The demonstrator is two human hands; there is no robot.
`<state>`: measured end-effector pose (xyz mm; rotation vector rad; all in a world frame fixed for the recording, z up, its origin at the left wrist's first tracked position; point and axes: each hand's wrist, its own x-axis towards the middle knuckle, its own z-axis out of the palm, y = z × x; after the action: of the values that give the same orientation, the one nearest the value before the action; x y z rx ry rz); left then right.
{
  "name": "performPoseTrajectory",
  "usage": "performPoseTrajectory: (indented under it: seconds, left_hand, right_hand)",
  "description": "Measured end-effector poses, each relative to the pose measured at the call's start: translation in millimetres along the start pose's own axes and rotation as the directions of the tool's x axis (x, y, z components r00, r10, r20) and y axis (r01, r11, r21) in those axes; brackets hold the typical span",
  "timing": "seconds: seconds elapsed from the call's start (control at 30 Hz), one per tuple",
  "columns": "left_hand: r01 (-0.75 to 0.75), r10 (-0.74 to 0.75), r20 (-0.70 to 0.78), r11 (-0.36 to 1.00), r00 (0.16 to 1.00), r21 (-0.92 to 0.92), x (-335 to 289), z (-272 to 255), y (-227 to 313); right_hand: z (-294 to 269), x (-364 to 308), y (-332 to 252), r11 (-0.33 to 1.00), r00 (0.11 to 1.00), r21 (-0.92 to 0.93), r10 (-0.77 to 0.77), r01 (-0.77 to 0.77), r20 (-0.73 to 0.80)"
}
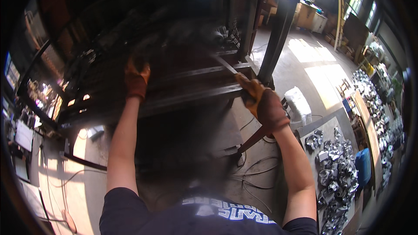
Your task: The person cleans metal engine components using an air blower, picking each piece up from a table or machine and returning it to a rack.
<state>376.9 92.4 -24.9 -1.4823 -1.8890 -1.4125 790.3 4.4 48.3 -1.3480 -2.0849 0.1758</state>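
Note:
My right hand [265, 104], in an orange and brown work glove, is closed around the near end of a thin metal bar [224, 64]. The bar slants away up and to the left, over the rails of a dark metal frame [196, 92]. My left hand [136, 78], gloved alike, reaches over the left part of that frame. Shadow and blur hide its fingertips and anything they might touch. Deep inside the frame, the surfaces are too dark to make out.
A dark upright post [278, 35] rises just beyond my right hand. Many grey metal parts [335, 169] are heaped on a table at the right. A white sack [298, 104] stands near my right forearm. Cables [257, 174] loop across the floor below.

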Motion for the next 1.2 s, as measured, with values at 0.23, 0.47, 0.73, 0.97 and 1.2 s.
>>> performPoseTrajectory:
  seconds: [0.23,0.47,0.73,0.97,1.2]
  left_hand:
    - [0.43,-0.448,0.261,0.894,0.855,0.123,119,155,-130]
    - [0.202,-0.421,0.522,0.882,0.742,0.425,135,203,-146]
    - [0.222,-0.297,0.345,0.944,0.89,0.243,106,153,-135]
    - [0.069,-0.208,-0.2,0.837,0.957,-0.543,99,144,-135]
    - [-0.012,-0.083,-0.055,0.444,0.995,-0.896,66,68,4]
  right_hand:
    - [31,83,-57,0.947,0.983,-0.299,0.153,-0.115,0.105]
    - [83,79,-25,0.99,0.98,-0.133,0.073,-0.049,0.184]
    - [36,53,-69,0.996,0.991,-0.039,-0.073,0.078,0.111]
    - [0,-9,-76,0.976,0.99,-0.167,-0.138,0.141,0.03]
    - [-58,-68,-121,0.931,0.985,-0.331,-0.171,0.153,-0.025]
